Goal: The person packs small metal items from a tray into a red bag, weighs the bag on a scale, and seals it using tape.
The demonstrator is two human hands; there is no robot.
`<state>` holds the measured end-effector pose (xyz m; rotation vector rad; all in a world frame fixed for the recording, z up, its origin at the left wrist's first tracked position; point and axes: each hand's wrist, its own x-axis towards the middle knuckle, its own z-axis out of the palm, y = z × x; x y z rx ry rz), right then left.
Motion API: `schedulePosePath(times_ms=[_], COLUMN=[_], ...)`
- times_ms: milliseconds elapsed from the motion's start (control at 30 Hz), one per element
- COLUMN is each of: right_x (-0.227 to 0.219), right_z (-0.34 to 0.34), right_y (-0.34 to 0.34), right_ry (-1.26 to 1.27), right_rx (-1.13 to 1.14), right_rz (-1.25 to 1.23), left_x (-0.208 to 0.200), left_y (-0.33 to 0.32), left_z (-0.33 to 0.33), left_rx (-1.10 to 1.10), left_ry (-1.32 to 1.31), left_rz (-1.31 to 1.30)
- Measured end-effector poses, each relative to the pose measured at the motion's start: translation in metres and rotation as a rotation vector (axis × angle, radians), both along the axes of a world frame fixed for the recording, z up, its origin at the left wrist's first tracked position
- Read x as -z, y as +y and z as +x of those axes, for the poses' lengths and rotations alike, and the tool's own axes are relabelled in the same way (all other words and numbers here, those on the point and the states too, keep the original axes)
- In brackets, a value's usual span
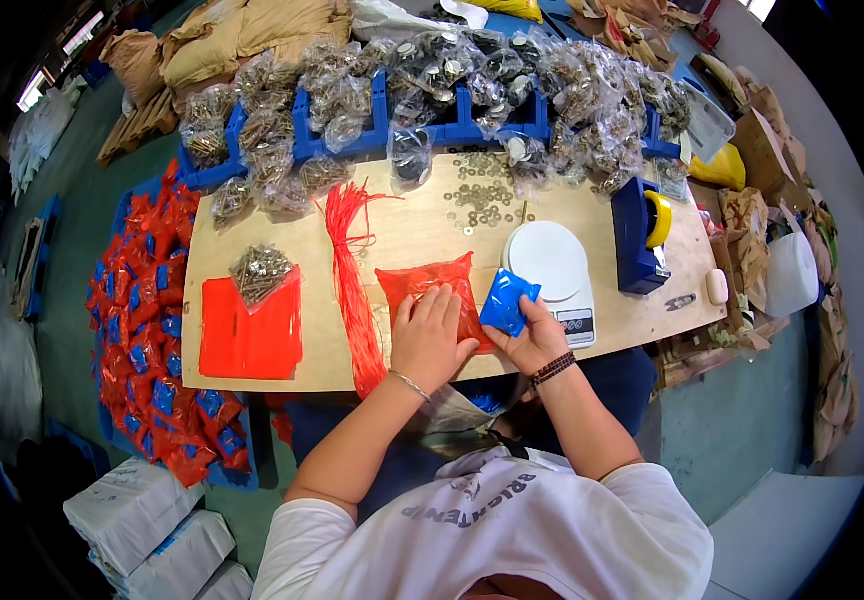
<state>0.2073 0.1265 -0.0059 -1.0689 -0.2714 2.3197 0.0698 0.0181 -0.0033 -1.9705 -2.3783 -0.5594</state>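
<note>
My left hand (pixel 430 340) lies flat on a filled red plastic bag (pixel 449 274) at the middle of the table's near side, fingers stretched out. Just to its right, my right hand (pixel 534 343) grips a small shiny blue packet (pixel 503 300) between thumb and fingers. That packet is beside the red bag and in front of the white kitchen scale (pixel 549 256). A bundle of red plastic ties (pixel 350 270) runs lengthwise left of the bag. Farther left is a stack of flat red bags (pixel 244 345), with a clear bag of screws (pixel 260 272) on its upper edge.
Blue bins (pixel 372 135) heaped with clear bags of hardware line the table's far edge. Loose washers (pixel 482 195) lie before them. At right stand a tape dispenser (pixel 637 240) and small snips (pixel 680 301). Red bags with blue packets (pixel 152 330) pile up left of the table (pixel 402 225).
</note>
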Motion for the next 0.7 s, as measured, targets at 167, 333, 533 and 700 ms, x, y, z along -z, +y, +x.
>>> schedulePosePath(times_ms=[167,333,533,700], right_x=[-0.025,-0.004,0.003,0.013], right_z=[-0.02,-0.044,-0.045,-0.015], right_y=[-0.009,-0.023,-0.034,-0.02], right_ry=[0.05,-0.723,-0.808,-0.684], right_rx=[0.061,-0.552,-0.751,-0.356], right_rz=[0.525,2.171,2.287,2.053], left_x=[-0.007,-0.005,-0.003,0.003], left_y=[0.003,-0.002,0.001,0.004], left_z=[-0.039,-0.062,-0.057,-0.04], left_rx=[-0.242,-0.319,-0.258,-0.107], left_ry=[-0.689,-0.852,-0.806,-0.485], left_rz=[0.258,0.506,0.453,0.423])
